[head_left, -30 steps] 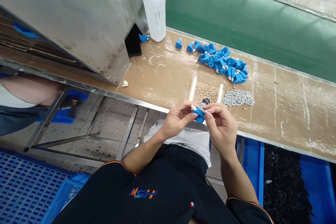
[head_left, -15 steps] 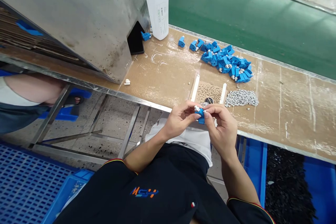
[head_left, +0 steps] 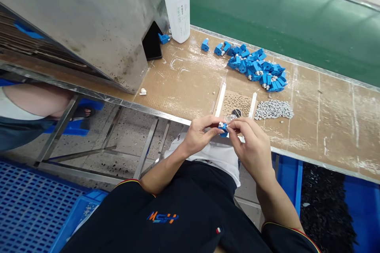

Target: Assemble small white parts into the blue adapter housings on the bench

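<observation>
A: Far left of the brown tabletop [head_left: 184, 87]?

B: Grey, stained metal panel [head_left: 89, 19]; just right of its lower corner, small white piece [head_left: 143, 91]. Farther back, flat black angular object [head_left: 152, 43], then translucent white plastic bottle with blue cap [head_left: 178, 10], upright.

A: And centrally, at the near edge?

B: Left hand [head_left: 198, 135], closed, pinching small blue plastic part with white tip [head_left: 223, 128] between thumb and fingers. Held part located between both hands, near the table's near edge.

A: Beyond the held part?

B: Speckled tan patch [head_left: 237, 102] between two white strips [head_left: 220, 98], with small round black object [head_left: 236, 113] at its near side; farther back, heap of similar blue parts [head_left: 252, 66].

A: Right side?

B: Right hand [head_left: 252, 142], fingertips together at the held part's right end; any tiny piece between them too small to tell. Beyond, to the right, low pile of grey pebble-like pieces [head_left: 273, 110].
</observation>
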A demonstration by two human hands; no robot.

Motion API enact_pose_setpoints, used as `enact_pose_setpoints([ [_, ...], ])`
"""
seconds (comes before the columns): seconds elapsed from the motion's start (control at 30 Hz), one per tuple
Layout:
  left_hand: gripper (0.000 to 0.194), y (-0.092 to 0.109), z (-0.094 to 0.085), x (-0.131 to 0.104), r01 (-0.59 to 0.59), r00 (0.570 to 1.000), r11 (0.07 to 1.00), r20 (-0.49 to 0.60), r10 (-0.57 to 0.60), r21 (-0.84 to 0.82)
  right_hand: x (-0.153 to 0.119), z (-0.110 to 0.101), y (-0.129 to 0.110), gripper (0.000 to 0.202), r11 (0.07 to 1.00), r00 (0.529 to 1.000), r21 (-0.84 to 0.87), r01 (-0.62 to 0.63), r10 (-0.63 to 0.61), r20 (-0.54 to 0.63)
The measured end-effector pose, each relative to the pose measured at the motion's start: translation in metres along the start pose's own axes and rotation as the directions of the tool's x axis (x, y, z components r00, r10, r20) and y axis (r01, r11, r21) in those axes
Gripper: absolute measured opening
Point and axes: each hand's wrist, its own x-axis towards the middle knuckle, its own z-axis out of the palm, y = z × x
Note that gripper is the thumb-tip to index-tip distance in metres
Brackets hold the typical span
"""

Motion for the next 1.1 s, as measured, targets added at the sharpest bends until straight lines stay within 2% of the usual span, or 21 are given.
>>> enact_pose_setpoints([
  [0.27,0.031,0.000,0.007,-0.002,-0.011,0.999,0.999,-0.051,0.009,-0.034,0.005,-0.010,-0.001,0.012,0.999,0.999,0.046,0.018,-0.020,0.031],
  [0.43,0.033,0.000,0.008,-0.002,-0.017,0.999,1.000,-0.038,0.017,-0.003,0.003,-0.011,-0.002,0.011,0.999,0.999,0.024,-0.029,0.028,0.039],
  [0.73,0.023,0.002,0.001,-0.001,-0.154,0.987,0.980,-0.020,0.158,0.122,0.003,-0.010,-0.005,0.015,0.992,0.995,-0.116,0.046,-0.035,0.098],
  [0.93,0.030,-0.001,-0.001,-0.001,-0.114,0.993,0.984,-0.013,0.116,0.135,-0.003,-0.002,-0.004,0.017,0.998,0.999,-0.069,-0.004,0.008,0.051],
  [1.1,0.033,-0.007,0.003,-0.001,-0.006,0.999,0.999,-0.047,0.004,-0.045,-0.008,0.003,0.007,0.003,0.986,0.998,0.155,-0.065,0.064,0.013],
])
